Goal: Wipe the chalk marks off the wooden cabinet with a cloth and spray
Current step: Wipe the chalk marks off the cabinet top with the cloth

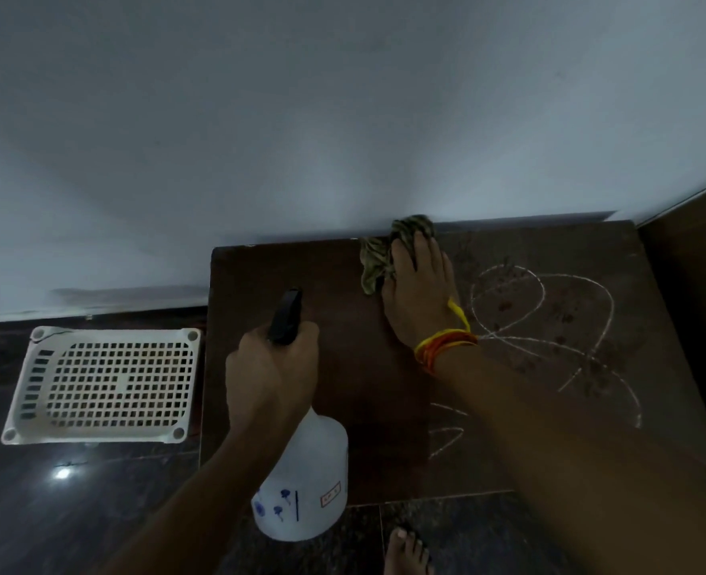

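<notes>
Two hands are in play over the dark wooden cabinet top [343,367]; your right hand [419,300] lies flat near the back edge, fingers straight and pressing the striped olive cloth [378,259] down against the wood, right by the pale wall [343,118]; orange and yellow threads [446,346] circle that wrist. Your left hand [270,375] is curled round the neck of the white spray bottle [305,483], gripping it just under the black nozzle [287,315], which points toward the wall; the bottle hangs at the cabinet's front left corner. White chalk marks [550,325] loop across the right half of the top, beside your right forearm, with a smaller zigzag nearer the front. On the dark tiled floor [73,512] to the left sits a white perforated plastic rack [106,383]; a bare foot [407,551] shows at the bottom edge.
</notes>
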The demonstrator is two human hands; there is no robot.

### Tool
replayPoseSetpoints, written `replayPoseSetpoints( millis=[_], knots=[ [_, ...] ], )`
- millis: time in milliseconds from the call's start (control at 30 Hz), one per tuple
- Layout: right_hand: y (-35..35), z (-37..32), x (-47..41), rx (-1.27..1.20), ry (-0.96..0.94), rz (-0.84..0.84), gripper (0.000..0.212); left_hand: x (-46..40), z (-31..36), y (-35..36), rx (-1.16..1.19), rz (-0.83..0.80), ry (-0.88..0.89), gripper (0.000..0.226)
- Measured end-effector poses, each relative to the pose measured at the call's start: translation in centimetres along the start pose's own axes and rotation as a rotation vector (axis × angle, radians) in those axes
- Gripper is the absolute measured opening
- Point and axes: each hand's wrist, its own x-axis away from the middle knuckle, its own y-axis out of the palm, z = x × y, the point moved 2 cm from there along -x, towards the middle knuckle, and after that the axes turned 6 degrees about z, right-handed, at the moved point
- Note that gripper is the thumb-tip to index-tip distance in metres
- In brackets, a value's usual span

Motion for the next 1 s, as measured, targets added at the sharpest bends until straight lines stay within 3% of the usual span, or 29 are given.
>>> replayPoseSetpoints(
  millis=[67, 167, 267, 500, 767, 1000],
  knots=[
    [0.3, -1.5, 0.1, -0.003, 0.006, -0.002, 0.058, 0.0, 0.0, 0.0, -0.009, 0.008, 0.020, 0.026],
    [0.8, -3.5, 0.4, -0.016, -0.133, -0.033, 0.058, 0.1, -0.1, 0.3, -0.012, 0.007, 0.025, 0.025],
    [0.5, -2.1, 0.2, -0.001, -0.190, -0.045, 0.057, 0.6, 0.0, 0.6, -0.013, 0.011, 0.028, 0.025],
    [-0.4, 2.0, 0.0, -0.007, -0.103, -0.032, 0.056, 1.2, 0.1, 0.8, -0.014, -0.008, 0.043, 0.023],
    [-1.0, 1.6, 11.1, -0.021, -0.115, -0.028, 0.058, 3.5, 0.4, 1.3, -0.001, 0.007, 0.047, 0.025],
    [-0.3, 2.7, 7.0, -0.031, -0.121, -0.014, 0.056, 5.3, -0.5, 2.2, -0.010, -0.035, 0.024, 0.020]
  ],
)
